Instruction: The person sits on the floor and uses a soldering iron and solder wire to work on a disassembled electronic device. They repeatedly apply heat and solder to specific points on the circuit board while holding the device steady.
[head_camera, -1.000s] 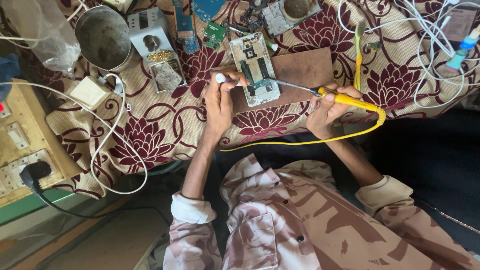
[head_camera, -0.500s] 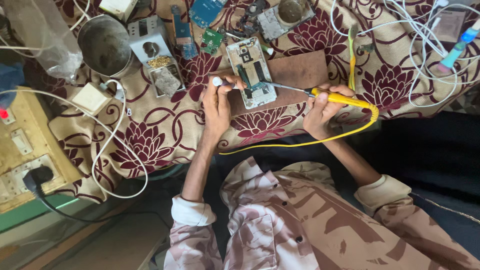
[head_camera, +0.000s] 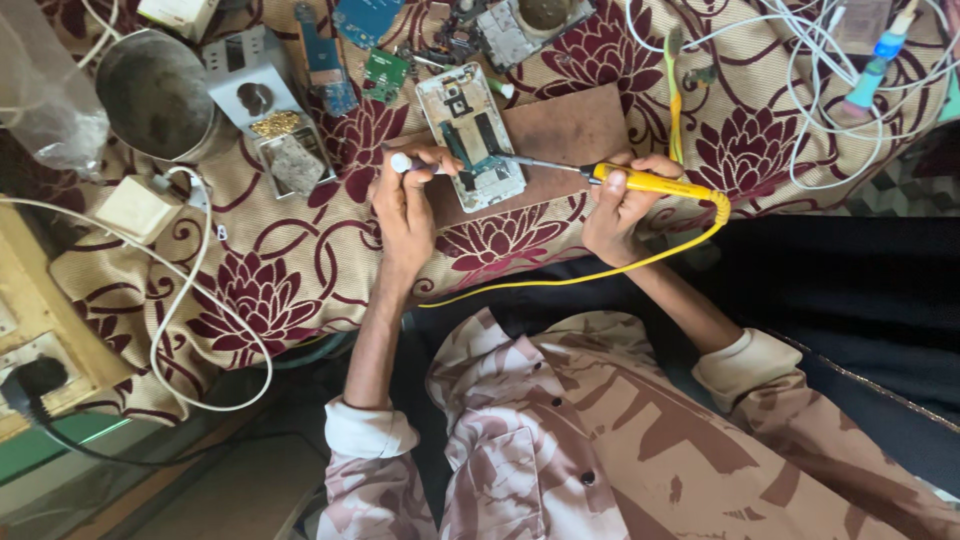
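My right hand gripping the yellow soldering iron, tip on the opened phone, phone lying on a brown board over the floral cloth, my left hand closed around a small white-tipped tool at the phone's edge, both forearms stretched forward

Your left hand sits w/ forearm stretched straight fwd, fingers curled tight and thumb + index pinched at the tips, while your right hand is bent inward at the wrist, fingers wrapped in a pen-style grip, both sleeves pushed back to the elbows.
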